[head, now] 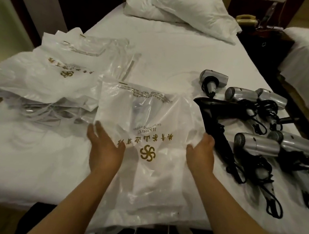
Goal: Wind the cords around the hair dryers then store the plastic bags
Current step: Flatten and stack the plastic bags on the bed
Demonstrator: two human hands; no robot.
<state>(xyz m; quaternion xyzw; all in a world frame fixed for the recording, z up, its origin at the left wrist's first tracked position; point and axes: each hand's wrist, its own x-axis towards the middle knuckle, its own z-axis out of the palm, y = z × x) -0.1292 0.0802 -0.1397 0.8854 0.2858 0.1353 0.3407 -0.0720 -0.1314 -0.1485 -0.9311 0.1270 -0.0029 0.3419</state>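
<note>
Landmark: the bed (175,61), covered in a white sheet; every place below is given against it.
Left hand (105,148): at the near edge of the bed, fingers straight and lying flat against the left side of the front plastic bag (148,127), thumb tip over the bag's face beside the gold print.
Right hand (201,155): at the near edge of the bed, palm turned inward, fingers straight along the right side of the same bag; whether the thumb pinches the plastic I cannot tell.
Front plastic bag: translucent white, gold pinwheel logo (147,153) and gold lettering seen upside down, held between the 2 hands over the near middle of the bed, its lower end hanging past the bed's near edge.
Other plastic bags (58,71): a loose heap with the same gold print, on the bed's left side, reaching its left edge.
Hair dryers: on the bed's right side, 5 silver ones and 1 black hair dryer (213,116) with black cords around or beside them; the black one lies nearest the right hand.
Farthest silver hair dryer (214,78): a little apart from the rest, toward the head of the bed.
Pillow (178,6): white, crumpled, at the head of the bed.
Telephone (245,19): beige, on a dark nightstand just beyond the bed's far right corner.
</note>
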